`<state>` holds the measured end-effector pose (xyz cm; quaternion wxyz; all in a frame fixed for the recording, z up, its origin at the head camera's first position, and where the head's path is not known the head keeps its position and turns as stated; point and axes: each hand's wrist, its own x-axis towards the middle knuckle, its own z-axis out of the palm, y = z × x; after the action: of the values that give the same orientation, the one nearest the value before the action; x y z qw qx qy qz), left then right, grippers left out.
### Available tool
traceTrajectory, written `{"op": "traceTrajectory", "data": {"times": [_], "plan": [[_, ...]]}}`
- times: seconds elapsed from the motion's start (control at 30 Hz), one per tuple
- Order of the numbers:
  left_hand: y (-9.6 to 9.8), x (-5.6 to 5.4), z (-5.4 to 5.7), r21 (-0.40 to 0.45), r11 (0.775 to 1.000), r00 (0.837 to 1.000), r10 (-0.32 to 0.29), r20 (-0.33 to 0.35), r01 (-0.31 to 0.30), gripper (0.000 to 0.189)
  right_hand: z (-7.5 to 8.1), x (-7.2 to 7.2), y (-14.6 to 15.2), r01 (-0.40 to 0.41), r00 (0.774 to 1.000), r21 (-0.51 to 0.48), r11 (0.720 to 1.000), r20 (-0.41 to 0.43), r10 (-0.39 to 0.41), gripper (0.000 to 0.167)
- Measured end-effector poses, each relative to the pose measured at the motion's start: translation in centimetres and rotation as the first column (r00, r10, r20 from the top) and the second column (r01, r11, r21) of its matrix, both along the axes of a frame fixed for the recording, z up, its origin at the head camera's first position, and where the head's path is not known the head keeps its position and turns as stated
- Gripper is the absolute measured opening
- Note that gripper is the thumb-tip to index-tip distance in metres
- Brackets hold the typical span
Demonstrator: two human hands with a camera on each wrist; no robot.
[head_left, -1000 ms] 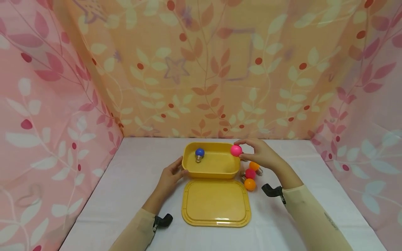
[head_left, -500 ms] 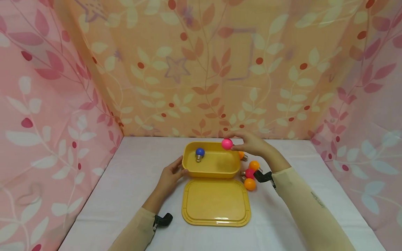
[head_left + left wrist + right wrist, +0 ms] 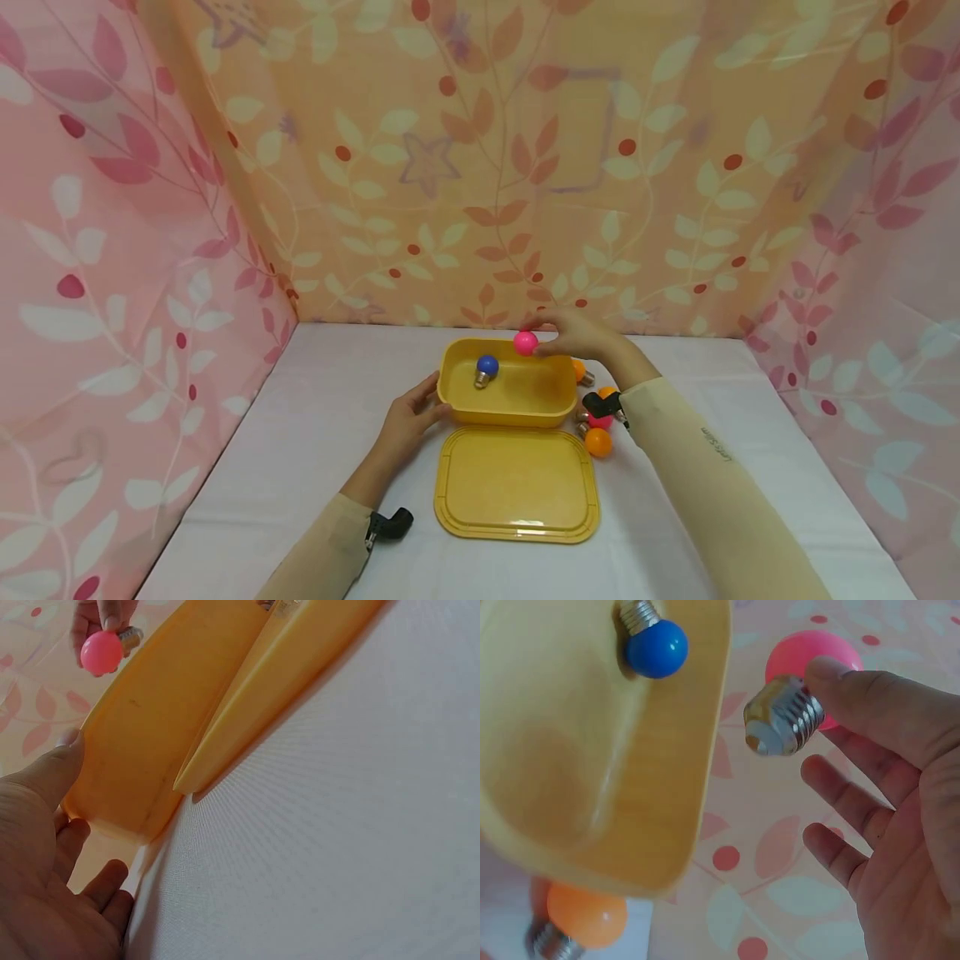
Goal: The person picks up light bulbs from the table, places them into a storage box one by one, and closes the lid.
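Note:
In the head view my right hand (image 3: pixel 581 335) pinches a pink light bulb (image 3: pixel 526 342) between thumb and fingers, above the back rim of a yellow plastic box (image 3: pixel 506 419). The right wrist view shows the bulb's silver screw base (image 3: pixel 784 720) pointing away from the palm. A blue light bulb (image 3: pixel 487 366) lies inside the box, towards its left. My left hand (image 3: pixel 405 423) touches the left end of the box with fingers spread and fairly straight. In the left wrist view its thumb (image 3: pixel 56 769) rests against the box wall.
A yellow lid (image 3: pixel 517 483) lies flat in front of the box. Right of the box are several bulbs, among them orange bulbs (image 3: pixel 597 442) and a red-pink bulb (image 3: pixel 602 420), partly hidden by the right wrist's black camera (image 3: pixel 602 405). Floral cloth walls (image 3: pixel 480 167) surround the white table (image 3: pixel 300 400).
My right hand has carried the pink bulb leftward and slightly back, from the box's right end to over its back rim. My left hand stays at the box.

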<state>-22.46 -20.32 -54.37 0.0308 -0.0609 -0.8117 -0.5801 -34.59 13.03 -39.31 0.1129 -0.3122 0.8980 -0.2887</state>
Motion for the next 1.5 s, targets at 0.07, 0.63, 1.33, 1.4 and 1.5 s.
{"op": "traceTrajectory", "data": {"times": [0.07, 0.63, 1.33, 1.4, 1.5], "plan": [[0.1, 0.1, 0.1, 0.003, 1.0, 1.0, 0.0, 0.002, 0.0, 0.068, -0.2, -0.3, -0.5, -0.017, 1.0, -0.003, 1.0, 0.002, 0.017, 0.04], [0.5, 0.4, 0.1, 0.012, 1.0, 1.0, 0.016, 0.018, -0.016, 0.067, -3.5, -1.6, -3.9, -0.109, 0.994, 0.061, 0.992, -0.021, 0.11, 0.034], [1.0, 0.0, -0.2, 0.037, 0.999, 1.0, 0.008, 0.0, -0.008, 0.067, -4.1, -1.6, -4.0, -0.094, 0.996, 0.052, 0.994, -0.001, 0.094, 0.038], [1.1, 0.1, -0.2, 0.033, 0.999, 1.0, 0.012, 0.006, -0.012, 0.067, -4.1, -1.5, -3.7, -0.087, 0.996, 0.052, 0.995, -0.014, 0.088, 0.037], [1.2, 0.1, -0.2, 0.025, 1.0, 1.0, 0.013, 0.016, -0.013, 0.066, -4.0, -1.1, -3.2, -0.074, 0.996, 0.043, 0.996, -0.043, 0.076, 0.036]]}}
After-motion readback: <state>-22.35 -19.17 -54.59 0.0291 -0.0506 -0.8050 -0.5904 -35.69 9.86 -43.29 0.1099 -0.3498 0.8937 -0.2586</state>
